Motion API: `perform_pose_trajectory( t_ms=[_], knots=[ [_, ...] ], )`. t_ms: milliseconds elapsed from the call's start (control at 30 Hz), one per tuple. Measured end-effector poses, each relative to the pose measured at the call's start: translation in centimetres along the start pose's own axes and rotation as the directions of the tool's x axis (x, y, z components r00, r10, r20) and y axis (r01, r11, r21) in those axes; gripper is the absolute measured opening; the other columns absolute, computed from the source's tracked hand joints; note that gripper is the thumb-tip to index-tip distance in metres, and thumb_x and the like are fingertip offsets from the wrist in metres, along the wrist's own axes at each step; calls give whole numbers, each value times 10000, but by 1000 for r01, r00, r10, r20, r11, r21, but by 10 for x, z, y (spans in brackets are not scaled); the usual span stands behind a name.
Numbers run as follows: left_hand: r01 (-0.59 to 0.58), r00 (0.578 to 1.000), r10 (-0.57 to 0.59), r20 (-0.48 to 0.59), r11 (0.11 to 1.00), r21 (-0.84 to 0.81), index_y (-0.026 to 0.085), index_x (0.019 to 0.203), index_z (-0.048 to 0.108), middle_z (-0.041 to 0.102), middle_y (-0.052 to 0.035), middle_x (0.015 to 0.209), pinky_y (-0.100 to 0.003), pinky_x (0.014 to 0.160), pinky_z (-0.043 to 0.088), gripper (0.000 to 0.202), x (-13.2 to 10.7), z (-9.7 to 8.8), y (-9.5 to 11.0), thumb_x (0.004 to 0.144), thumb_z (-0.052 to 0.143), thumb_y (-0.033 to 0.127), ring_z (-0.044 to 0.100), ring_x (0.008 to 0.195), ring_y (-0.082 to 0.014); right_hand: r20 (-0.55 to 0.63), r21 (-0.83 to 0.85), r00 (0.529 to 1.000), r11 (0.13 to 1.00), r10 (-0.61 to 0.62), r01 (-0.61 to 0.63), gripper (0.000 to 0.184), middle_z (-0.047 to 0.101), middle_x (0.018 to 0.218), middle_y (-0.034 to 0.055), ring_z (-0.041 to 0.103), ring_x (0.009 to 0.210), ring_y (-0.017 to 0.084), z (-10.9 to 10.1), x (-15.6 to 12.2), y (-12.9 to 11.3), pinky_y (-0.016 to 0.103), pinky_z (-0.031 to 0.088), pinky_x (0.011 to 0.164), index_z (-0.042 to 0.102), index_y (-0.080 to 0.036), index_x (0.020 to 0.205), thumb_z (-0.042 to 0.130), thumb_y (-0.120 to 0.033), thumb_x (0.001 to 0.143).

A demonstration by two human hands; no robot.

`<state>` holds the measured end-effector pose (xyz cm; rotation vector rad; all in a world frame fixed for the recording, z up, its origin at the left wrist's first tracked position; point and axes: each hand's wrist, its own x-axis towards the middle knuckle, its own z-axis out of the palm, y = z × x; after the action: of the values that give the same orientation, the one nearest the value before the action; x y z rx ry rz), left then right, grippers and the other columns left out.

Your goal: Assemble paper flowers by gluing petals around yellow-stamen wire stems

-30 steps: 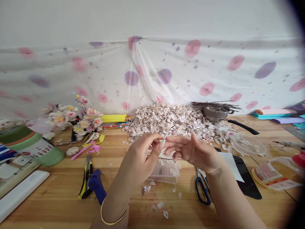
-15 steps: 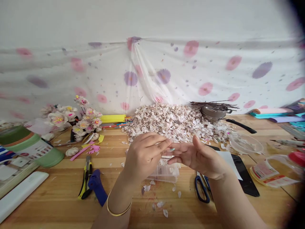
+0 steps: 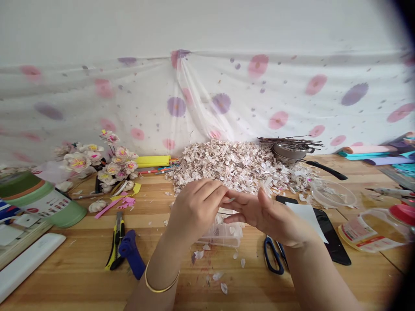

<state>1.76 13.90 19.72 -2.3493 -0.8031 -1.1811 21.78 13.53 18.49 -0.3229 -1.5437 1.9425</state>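
The left hand (image 3: 197, 211) is curled, its fingertips pinching a thin pale stem (image 3: 231, 200) that sticks out toward the right hand (image 3: 267, 216). The right hand's fingers reach in close, though whether they grip the stem cannot be told. The left fingers now curl tighter than in the earlier frame, and the hands sit closer together. Below them is a clear plastic box (image 3: 220, 236) on the wooden table (image 3: 78, 276), with a heap of petal-like scraps (image 3: 240, 168) beyond. Blue-handled scissors (image 3: 271, 255) lie to the right.

tabletop (image 3: 81, 276): glossy varnished wood | saucepan (image 3: 287, 152): smooth metal | small box (image 3: 220, 236): clear plastic
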Motion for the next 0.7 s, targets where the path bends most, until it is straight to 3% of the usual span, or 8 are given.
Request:
perform_pose_trajectory(
  t_ms=[100,200,333,433,600,700],
  knots=[
    [0,999,-2,-48,999,-33,166,826,623,726,-70,824,-333,722,538,214,0,2,1,903,470,37,657,776,-193,31,-3,999,1000,14,-14,710,399,1560,79,410,1404,253,3,-2,-1,409,422,1060,511,-274,1414,267,-726,923],
    [-17,992,13,-123,999,-34,181,766,582,701,-56,761,-321,686,506,229,-1,5,4,872,466,14,625,733,-187,45,3,999,1000,21,-21,715,440,1534,91,431,1391,257,5,-3,-1,411,431,1054,549,-254,1385,282,-728,920],
    [-49,976,77,-202,989,142,171,815,587,715,-67,784,-350,703,454,215,0,8,9,826,479,-15,615,784,-217,25,1,1000,1000,7,-7,714,483,1504,92,428,1395,257,5,-2,-1,419,432,1059,555,-253,1380,289,-728,918],
    [2,973,54,-224,970,241,170,834,592,723,-69,815,-356,709,433,201,0,11,11,812,510,-12,612,810,-228,-27,-43,999,999,22,-23,708,462,1524,78,398,1420,249,5,-1,-1,431,407,1095,540,-259,1396,291,-722,922],
    [163,974,-130,-187,970,178,195,836,556,675,-75,845,-353,719,433,126,-2,11,9,887,509,90,588,800,-225,-29,-139,1000,990,12,-16,708,372,1582,59,338,1459,273,-1,-7,1,486,381,1125,470,-282,1451,212,-705,944],
    [369,921,-354,-162,927,73,195,830,529,626,-87,852,-371,744,432,140,-3,10,9,950,458,183,556,820,-233,-84,-343,994,939,-68,36,660,271,1628,21,264,1492,272,0,-12,2,515,326,1165,383,-332,1495,194,-671,961]
  ],
)
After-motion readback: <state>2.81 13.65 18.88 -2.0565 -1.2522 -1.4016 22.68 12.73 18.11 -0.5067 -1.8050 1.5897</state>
